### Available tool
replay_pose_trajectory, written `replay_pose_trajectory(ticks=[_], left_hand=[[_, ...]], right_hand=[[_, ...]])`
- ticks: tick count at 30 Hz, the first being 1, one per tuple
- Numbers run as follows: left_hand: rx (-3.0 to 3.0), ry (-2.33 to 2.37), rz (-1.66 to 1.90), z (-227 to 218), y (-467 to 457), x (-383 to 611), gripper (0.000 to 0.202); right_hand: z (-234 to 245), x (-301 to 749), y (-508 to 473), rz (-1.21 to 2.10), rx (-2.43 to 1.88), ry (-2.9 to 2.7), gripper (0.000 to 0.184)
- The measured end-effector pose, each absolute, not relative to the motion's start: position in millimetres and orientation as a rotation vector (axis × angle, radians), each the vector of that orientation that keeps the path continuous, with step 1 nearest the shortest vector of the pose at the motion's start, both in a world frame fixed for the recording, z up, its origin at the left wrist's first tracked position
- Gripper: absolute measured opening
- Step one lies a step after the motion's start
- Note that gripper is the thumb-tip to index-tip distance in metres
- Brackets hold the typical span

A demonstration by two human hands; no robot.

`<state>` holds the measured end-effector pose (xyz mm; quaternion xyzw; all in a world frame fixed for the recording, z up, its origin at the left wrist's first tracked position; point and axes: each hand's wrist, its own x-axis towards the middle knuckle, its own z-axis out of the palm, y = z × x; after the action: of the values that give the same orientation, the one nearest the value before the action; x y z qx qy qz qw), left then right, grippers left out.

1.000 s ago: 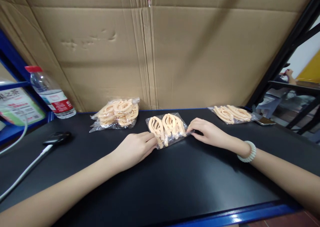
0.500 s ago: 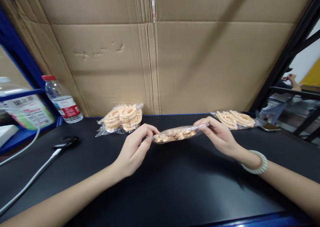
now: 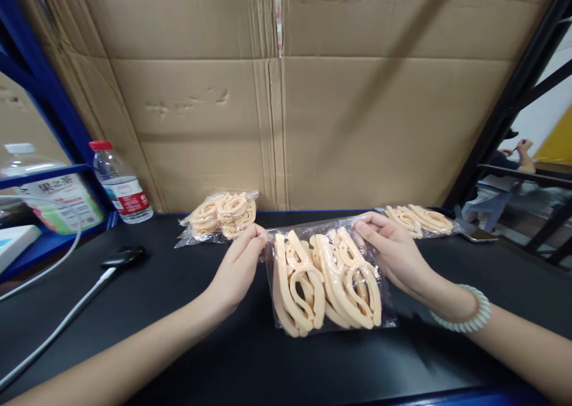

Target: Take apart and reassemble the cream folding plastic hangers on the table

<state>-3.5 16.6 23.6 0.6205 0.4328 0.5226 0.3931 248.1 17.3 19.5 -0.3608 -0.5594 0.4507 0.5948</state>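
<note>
A clear plastic bag (image 3: 328,278) of beige, curved, flat pieces hangs upright over the black tabletop. My left hand (image 3: 239,263) pinches its upper left corner, and my right hand (image 3: 395,251), with a pale beaded bracelet on the wrist, grips the upper right corner. Several loop-shaped pieces show through the film in two side-by-side groups; what they are I cannot tell. Behind my left hand lies another bag of similar pieces (image 3: 221,215). A third such bag (image 3: 417,220) rests beyond my right hand.
A red-capped water bottle (image 3: 123,185) stands at the back left, near a black device on a white cable (image 3: 123,257). Cardboard (image 3: 379,126) walls off the back. A phone-like flat object (image 3: 478,233) lies at the right edge. Beyond the black frame, a person (image 3: 513,155) is partly visible.
The held bag has tipped from nearly edge-on to hanging with its broad face toward me. Both hands keep their corners. The view has tilted up slightly.
</note>
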Motion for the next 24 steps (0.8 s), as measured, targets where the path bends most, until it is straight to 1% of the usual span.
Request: replay_pose_trajectory(ticks=[4, 7, 11, 16, 22, 24], left_hand=[[1.247, 1.099, 1.220, 12.1, 21.1, 1.7, 0.019], [1.169, 1.131, 1.175, 11.5, 24.8, -0.9, 0.018], [1.182, 1.163, 1.228, 19.1, 34.4, -11.4, 0.015], [1.208, 1.229, 1.316, 38.7, 55.2, -30.1, 0.010], [1.238, 1.429, 1.391, 75.7, 89.4, -69.8, 0.021], [1.266, 1.522, 1.415, 94.7, 104.2, -86.3, 0.021]], right_hand=[[6.3, 243.3, 23.9, 1.300, -0.937, -1.149, 0.032], [-2.1, 240.1, 28.3, 1.359, -0.961, -1.132, 0.032], [-1.8, 231.2, 36.1, 1.385, -0.924, -1.180, 0.031], [12.6, 203.3, 57.8, 1.410, -0.793, -1.183, 0.029], [47.0, 150.2, 98.5, 1.412, -0.722, -1.204, 0.025], [64.3, 129.7, 113.2, 1.405, -0.709, -1.197, 0.025]])
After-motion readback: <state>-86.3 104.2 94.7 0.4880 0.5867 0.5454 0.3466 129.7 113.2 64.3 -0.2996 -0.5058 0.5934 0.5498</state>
